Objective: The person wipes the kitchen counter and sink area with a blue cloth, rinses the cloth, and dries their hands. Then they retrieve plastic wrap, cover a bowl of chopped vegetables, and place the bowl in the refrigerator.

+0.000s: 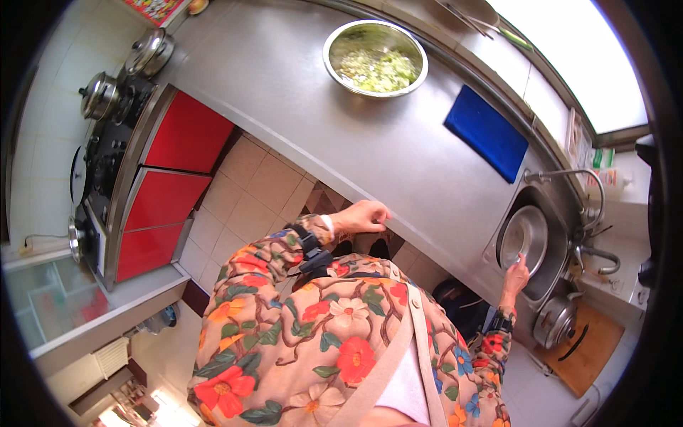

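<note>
My right hand (516,276) is at the sink on the right, its fingers on the near rim of a round metal basin (525,235). The basin sits tilted inside the steel sink (552,267), under a curved faucet (595,179). By the counter's front edge, my left hand (365,216) hangs with curled fingers and no visible object in it. Farther back on the stainless steel counter (299,107) stands a steel mixing bowl (333,66) holding chopped pale-green vegetable (381,72). Between bowl and sink lies a folded blue cloth (486,133).
A kettle (555,320) and a wooden cutting board (597,341) are right of the sink. At left, lidded pots (101,96) stand by a gas stove (109,160) above red cabinet doors (184,136). Bottles (608,179) line the window ledge. A dark bin (459,304) stands below the counter.
</note>
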Motion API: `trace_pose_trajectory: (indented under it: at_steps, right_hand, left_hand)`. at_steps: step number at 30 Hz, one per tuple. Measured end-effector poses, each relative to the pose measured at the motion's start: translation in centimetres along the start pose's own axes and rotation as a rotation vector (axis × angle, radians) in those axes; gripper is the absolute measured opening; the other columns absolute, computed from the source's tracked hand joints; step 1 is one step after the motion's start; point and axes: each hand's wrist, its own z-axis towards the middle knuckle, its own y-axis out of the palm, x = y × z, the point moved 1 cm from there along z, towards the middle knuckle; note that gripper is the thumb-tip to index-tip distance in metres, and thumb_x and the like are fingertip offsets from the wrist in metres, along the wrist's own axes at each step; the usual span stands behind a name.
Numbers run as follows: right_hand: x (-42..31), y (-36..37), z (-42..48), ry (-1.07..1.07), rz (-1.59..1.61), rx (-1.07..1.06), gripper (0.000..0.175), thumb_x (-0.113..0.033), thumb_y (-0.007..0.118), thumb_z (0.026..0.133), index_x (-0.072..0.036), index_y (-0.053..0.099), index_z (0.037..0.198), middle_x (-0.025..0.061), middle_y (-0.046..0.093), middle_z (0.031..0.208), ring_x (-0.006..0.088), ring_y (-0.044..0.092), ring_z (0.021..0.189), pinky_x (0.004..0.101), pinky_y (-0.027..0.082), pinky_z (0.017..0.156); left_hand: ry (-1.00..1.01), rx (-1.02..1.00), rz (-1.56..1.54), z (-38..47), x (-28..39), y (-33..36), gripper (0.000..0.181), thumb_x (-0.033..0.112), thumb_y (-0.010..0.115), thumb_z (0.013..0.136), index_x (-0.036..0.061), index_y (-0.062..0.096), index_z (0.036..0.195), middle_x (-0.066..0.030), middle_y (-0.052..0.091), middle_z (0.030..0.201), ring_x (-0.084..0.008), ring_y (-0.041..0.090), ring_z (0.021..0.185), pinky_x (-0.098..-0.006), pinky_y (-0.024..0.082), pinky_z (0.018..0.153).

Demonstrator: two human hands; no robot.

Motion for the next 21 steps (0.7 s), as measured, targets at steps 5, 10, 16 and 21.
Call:
trace_pose_trajectory:
  at_steps: [5,10,16,21]
  right_hand:
    - [-5.5,1.7,1.8,-0.08,0.023,-0.133,0.038,0.002,0.058,0.07,-0.008,0.062,0.107,0.0121,0.04,0.145,0.0292,0.043,0.128,0.0451,0.04,0.101]
    - [-12.6,1.7,2.1,-0.224,0.035,-0.007,0.043,-0.006,0.062,0.079,-0.011,0.056,0.122,0.0096,0.048,0.139,0.0274,0.044,0.127,0.0471,0.04,0.095]
    - [-16.8,1.9,1.7,-0.389,0.219,-0.174,0.051,-0.007,0.06,0.082,-0.008,0.049,0.132,0.0104,0.061,0.12,0.0264,0.055,0.112,0.0421,0.038,0.097]
    - [-19.4,2.6,3.2,-0.407,0.117,-0.407,0.045,-0.003,0.058,0.082,-0.006,0.053,0.127,0.0116,0.06,0.122,0.0274,0.056,0.111,0.0421,0.039,0.095]
  left_hand:
    - [-0.545,0.423,-0.207,-7.0,-5.0,-3.7,0.033,0.026,0.068,0.084,-0.0007,0.069,0.103,-0.0091,0.07,0.096,-0.0151,0.063,0.092,-0.0287,0.05,0.081]
    - [-0.449,0.991,-0.916,-6.7,-10.8,-6.2,0.031,0.012,0.046,0.092,0.0022,0.051,0.12,-0.0103,0.062,0.109,-0.0253,0.061,0.099,-0.0426,0.046,0.09]
    - [-0.198,1.311,-1.442,-3.0,-19.3,-7.9,0.021,0.011,0.045,0.082,0.0073,0.062,0.093,-0.0083,0.065,0.089,-0.0266,0.061,0.085,-0.0467,0.05,0.078]
    - [-0.147,1.286,-1.543,-2.8,-20.5,-9.0,0.016,0.018,0.047,0.079,0.0095,0.06,0.081,-0.0078,0.065,0.085,-0.0292,0.06,0.084,-0.0486,0.049,0.08]
